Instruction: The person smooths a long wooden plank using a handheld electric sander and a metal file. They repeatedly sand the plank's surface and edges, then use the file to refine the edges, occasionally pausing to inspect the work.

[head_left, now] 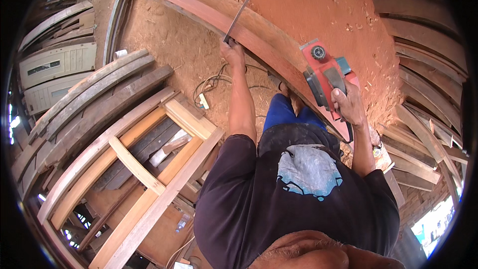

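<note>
A long reddish wooden plank (pixel 209 15) runs from the upper left down to the right in front of me. My left hand (pixel 232 52) rests on the plank's near edge and grips the end of a thin dark metal strip (pixel 245 6) that stands up from the wood. My right hand (pixel 348 103) is closed around the handle of a red electric planer (pixel 323 72) that sits on the plank farther right. My dark shirt and blue trousers fill the lower middle of the view.
A pale wooden frame (pixel 149 169) leans among stacked planks at the lower left. Curved dark boards (pixel 423 60) pile up on the right. Cables and a plug (pixel 206 94) lie on the sawdust floor. Wood shavings cover the red ground behind the plank.
</note>
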Tool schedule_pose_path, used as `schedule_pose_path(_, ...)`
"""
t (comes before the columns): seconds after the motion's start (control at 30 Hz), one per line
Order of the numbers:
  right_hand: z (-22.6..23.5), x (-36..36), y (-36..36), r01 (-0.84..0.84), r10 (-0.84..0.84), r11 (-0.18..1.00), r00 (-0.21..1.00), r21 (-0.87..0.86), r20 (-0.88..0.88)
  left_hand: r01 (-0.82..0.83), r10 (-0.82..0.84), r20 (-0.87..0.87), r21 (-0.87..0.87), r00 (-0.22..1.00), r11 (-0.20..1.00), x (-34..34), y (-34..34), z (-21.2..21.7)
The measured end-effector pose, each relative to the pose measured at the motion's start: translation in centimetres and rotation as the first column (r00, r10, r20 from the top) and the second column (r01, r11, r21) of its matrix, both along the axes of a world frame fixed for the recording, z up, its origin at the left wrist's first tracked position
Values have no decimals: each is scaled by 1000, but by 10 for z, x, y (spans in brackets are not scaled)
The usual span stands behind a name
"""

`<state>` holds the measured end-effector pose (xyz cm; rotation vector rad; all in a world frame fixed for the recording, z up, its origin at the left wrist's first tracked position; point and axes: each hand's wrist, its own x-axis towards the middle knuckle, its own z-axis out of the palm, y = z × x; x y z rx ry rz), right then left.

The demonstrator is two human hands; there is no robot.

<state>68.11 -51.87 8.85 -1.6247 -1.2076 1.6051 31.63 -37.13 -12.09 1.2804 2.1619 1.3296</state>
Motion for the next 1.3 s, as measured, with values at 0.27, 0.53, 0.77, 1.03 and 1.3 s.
schedule_pose_path(0.27,-8,-3,-14,-94,95,995,995,-30,29,102,-80,216,-94,973,990,3,-4,33)
schedule_pose_path(0.53,2,-13,-18,-133,133,991,991,-18,0,106,-103,56,-59,993,993,-9,1,17)
schedule_pose_path(0.77,-2,-12,-26,-181,181,983,983,-12,22,77,-77,-37,-5,996,997,-9,1,4)
schedule_pose_path(1.03,0,-19,-24,-196,197,977,980,-86,5,26,-23,107,-19,994,999,-13,-5,-1)
schedule_pose_path(1.3,-19,-39,2,-377,386,923,908,-84,165,-335,228,693,21,684,942,-37,-110,6)
